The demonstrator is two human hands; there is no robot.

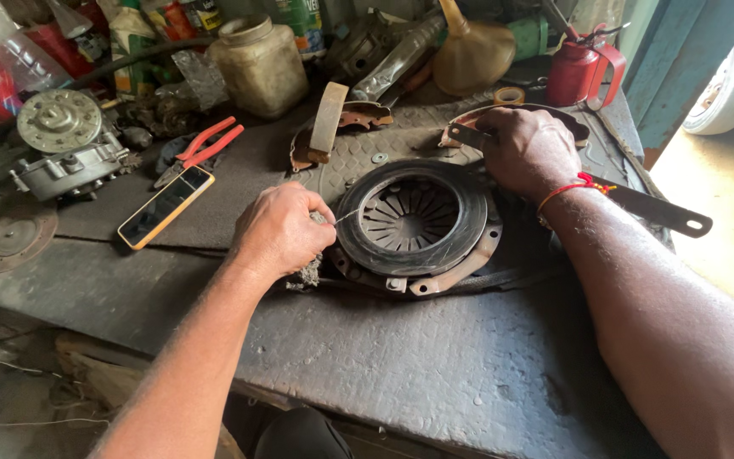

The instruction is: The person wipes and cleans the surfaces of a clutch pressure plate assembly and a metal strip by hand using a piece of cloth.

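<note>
Round clutch cover (414, 223) flat on the dark workbench (435, 365), left hand (280, 229) closed on a gritty scrap (309, 270) at its left rim, right hand (527, 151) palm-down, fingers curled, on its far edge, phone (166, 206) and red pliers (201, 149) nearby

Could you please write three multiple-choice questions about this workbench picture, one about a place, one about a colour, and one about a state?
1. Where does the phone lie?
A. left of the round clutch plate
B. on top of the plate
C. right of the plate

2. What colour are the handles of the pliers?
A. blue
B. red
C. green

3. What is the right hand doing?
A. hanging in the air
B. holding the phone
C. pressing down at the plate's far edge

Answers: 1 A, the phone lies beyond the left hand, away from the plate. 2 B, both handles are red. 3 C, its palm faces down, against the plate's far edge.
</note>
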